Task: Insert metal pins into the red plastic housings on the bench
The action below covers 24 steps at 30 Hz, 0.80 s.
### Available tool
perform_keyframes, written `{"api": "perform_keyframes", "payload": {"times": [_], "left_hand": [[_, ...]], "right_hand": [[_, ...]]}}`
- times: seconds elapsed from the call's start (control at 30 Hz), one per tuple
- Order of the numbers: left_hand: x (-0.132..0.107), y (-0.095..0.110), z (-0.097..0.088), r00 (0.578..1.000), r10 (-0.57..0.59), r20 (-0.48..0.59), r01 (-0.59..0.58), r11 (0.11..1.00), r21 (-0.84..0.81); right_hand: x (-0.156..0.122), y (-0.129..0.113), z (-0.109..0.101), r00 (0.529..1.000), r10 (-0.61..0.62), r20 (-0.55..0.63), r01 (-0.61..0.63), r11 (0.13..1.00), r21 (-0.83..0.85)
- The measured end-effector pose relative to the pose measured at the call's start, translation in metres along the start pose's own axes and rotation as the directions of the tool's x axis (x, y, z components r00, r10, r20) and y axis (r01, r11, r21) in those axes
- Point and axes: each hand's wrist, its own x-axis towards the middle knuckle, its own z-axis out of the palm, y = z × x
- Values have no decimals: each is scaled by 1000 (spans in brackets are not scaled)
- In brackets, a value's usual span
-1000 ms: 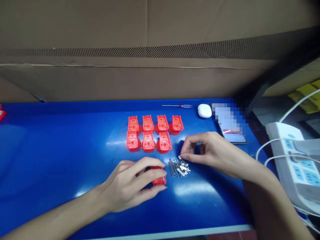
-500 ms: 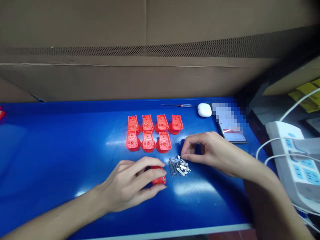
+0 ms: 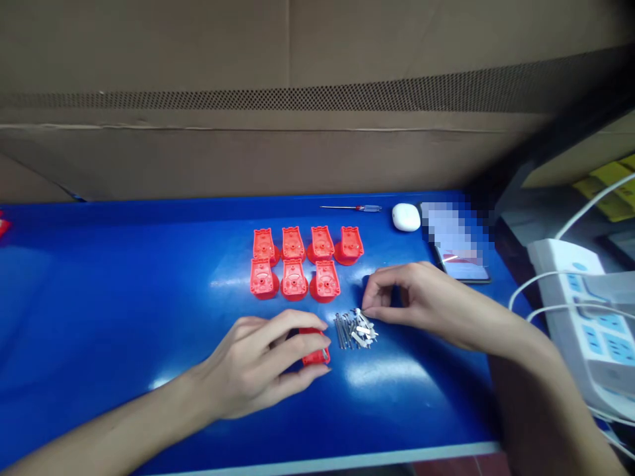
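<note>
My left hand [image 3: 270, 363] curls its fingers around a red plastic housing [image 3: 317, 357] on the blue table, covering most of it. To its right lies a small pile of metal pins and white plastic pieces [image 3: 364, 334]. At the pile's upper edge my right hand [image 3: 397, 297] pinches thumb and forefinger together by a small white-headed piece [image 3: 358, 312]; exactly what lies between the fingertips is too small to name. Beyond both hands, several more red housings [image 3: 294, 281] stand in two rows with their open insides facing me.
A screwdriver [image 3: 364, 209] lies near the back edge, with a white rounded case [image 3: 405, 217] and a phone [image 3: 464, 261] right of it. At far right is a white power strip [image 3: 590, 317] with cables. A cardboard wall [image 3: 238, 162] rises behind the blue table [image 3: 124, 297].
My right hand has shifted very slightly right, and the white-headed piece at its fingertips has moved with it. My left hand keeps its hold on the red housing.
</note>
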Motion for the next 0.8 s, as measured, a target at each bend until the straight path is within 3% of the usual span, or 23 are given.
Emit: {"api": "perform_keyframes", "payload": {"times": [0.8], "left_hand": [[0, 0, -1, 1000, 1, 14, -1, 1000, 2]], "right_hand": [[-3, 0, -2, 1000, -19, 10, 20, 1000, -21]]}}
